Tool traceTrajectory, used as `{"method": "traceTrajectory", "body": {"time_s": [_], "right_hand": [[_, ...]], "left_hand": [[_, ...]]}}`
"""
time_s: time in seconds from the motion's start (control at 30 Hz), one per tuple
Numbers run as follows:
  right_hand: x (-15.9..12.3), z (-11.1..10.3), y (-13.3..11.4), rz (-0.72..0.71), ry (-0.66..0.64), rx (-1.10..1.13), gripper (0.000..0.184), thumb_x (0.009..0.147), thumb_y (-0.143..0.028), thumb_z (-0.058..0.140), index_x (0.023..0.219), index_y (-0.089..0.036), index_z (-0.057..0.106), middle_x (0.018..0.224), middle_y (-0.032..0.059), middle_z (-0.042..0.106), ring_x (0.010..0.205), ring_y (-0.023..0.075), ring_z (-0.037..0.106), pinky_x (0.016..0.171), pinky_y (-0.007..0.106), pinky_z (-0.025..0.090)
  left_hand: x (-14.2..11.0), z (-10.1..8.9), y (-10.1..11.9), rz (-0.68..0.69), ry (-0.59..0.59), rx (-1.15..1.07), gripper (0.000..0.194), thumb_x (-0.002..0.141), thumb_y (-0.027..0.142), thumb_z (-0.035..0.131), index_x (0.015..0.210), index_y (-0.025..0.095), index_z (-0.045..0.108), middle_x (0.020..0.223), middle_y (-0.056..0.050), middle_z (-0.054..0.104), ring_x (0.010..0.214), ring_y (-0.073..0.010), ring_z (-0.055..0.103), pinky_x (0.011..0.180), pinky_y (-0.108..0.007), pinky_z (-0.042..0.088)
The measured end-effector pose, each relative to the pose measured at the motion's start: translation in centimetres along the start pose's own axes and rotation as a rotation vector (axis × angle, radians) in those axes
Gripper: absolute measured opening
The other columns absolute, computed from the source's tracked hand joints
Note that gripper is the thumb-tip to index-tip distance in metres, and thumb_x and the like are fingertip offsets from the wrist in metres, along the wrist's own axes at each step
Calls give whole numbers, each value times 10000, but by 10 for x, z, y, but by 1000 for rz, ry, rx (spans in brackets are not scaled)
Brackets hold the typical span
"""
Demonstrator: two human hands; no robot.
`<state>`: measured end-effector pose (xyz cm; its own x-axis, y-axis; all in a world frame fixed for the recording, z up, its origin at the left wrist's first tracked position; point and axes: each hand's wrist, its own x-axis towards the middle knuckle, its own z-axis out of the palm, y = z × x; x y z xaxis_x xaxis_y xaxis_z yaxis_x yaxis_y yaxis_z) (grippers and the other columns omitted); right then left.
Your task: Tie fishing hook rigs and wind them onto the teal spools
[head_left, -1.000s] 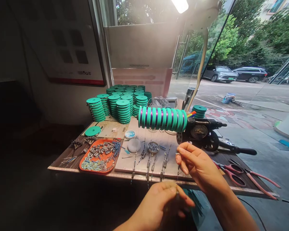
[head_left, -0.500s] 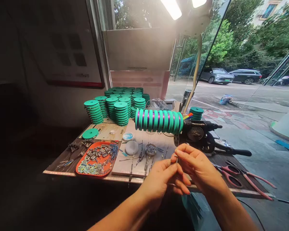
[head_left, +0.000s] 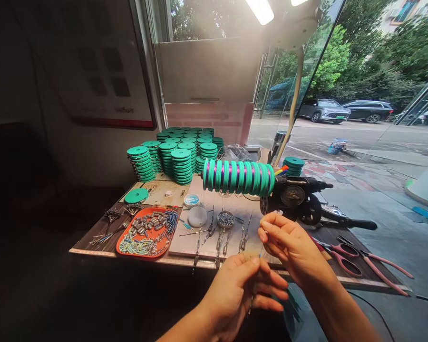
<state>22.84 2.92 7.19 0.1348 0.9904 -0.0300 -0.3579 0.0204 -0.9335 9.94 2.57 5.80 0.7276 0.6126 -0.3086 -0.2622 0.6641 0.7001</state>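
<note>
My left hand (head_left: 240, 285) pinches a thin fishing line between thumb and forefinger, with a tiny blue piece (head_left: 259, 256) at the fingertips. Its other fingers are spread, and a short metal rig part (head_left: 250, 304) dangles below the palm. Above and to the right, my right hand (head_left: 288, 242) holds the line's other part in a pinch; something small and pale shows at its fingertips, too small to name. Just beyond the hands, a row of teal foam spools (head_left: 237, 177) wound with purple line sits on the shaft of a black hand-cranked winder (head_left: 296, 197).
An orange tray (head_left: 146, 251) holds sinkers and small tubes. Weighted rigs (head_left: 218, 247) hang over the board's front edge near a bowl of beads (head_left: 226, 219). Stacked teal spools (head_left: 181, 166) stand behind. Scissors (head_left: 345, 259) and pink-handled pliers (head_left: 385, 273) lie at the right.
My left hand has dropped down, away from the right, opening a gap with line between them. The right hand stays nearly in place. The view has shifted slightly.
</note>
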Motion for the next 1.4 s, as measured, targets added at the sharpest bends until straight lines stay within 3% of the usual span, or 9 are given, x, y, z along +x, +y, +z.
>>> {"method": "traceTrajectory", "body": {"time_s": [0.27, 0.43, 0.73, 1.07, 1.4], "right_hand": [[-1, 0, 1, -5, 5, -7, 230, 663, -321, 672, 661, -163, 505, 533, -41, 530, 352, -1, 226, 346, 143, 137], [1, -1, 0, -13, 24, 7, 230, 657, -318, 676, 669, -162, 507, 537, -40, 529, 348, -5, 231, 336, 141, 138], [3, -3, 0, -13, 31, 6, 233, 648, -325, 679, 674, -166, 511, 529, -38, 530, 350, 7, 237, 348, 153, 140], [3, -2, 0, -20, 16, -12, 251, 658, -340, 666, 678, -161, 491, 533, -41, 524, 356, 12, 212, 368, 180, 111], [4, -3, -1, -20, 3, -20, 235, 673, -334, 658, 679, -171, 490, 547, -38, 530, 367, 24, 203, 385, 194, 108]], "left_hand": [[1, -2, -1, -6, -4, -5, 230, 810, 291, 438, 708, 107, 530, 689, -90, 627, 588, -122, 603, 557, -220, 454], [0, -2, -1, -1, 21, -14, 233, 821, 298, 427, 837, 94, 539, 754, -104, 628, 580, -115, 595, 556, -233, 454], [2, -11, -9, -31, -10, 7, 186, 780, 303, 505, 735, 135, 438, 742, -104, 650, 582, -119, 610, 538, -211, 437], [7, -19, -16, -8, -65, -55, 213, 730, 315, 566, 704, 127, 469, 688, -99, 669, 542, -131, 621, 489, -196, 426], [7, -18, -12, -5, -51, 72, 268, 681, 362, 592, 673, 143, 438, 689, -89, 665, 548, -123, 606, 530, -210, 394]]}}
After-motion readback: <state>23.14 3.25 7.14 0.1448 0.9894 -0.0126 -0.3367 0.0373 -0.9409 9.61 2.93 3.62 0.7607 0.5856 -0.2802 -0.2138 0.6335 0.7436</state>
